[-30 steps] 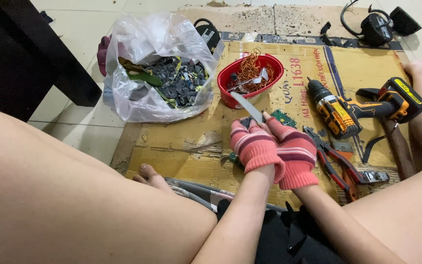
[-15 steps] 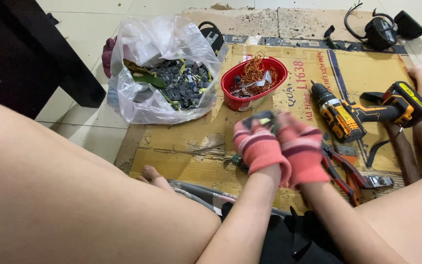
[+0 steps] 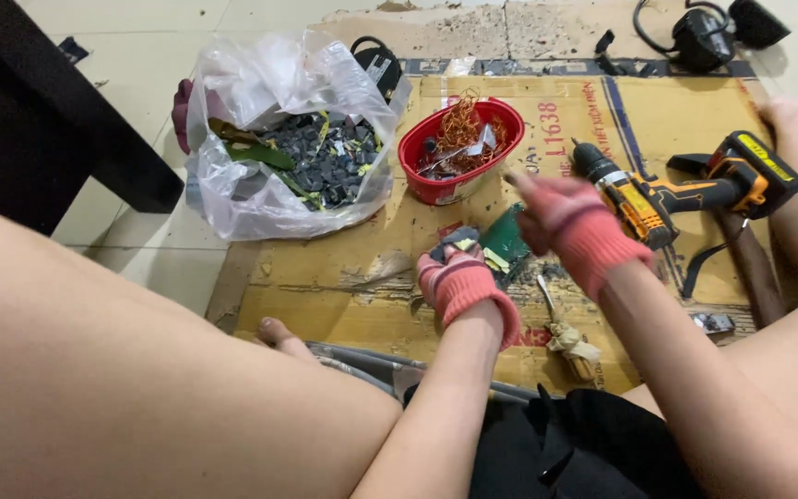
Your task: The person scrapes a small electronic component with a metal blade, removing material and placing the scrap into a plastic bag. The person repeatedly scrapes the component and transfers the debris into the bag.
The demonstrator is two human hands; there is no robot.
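Pink-gloved, the right hand had let go of the knife, which lay on the cardboard, and lifted loosely curled and empty toward the red bowl, while the left hand pinched the green board just below it.

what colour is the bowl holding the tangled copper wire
Red. The oval bowl shows best in the head view, beyond the gloved left hand on the cardboard.
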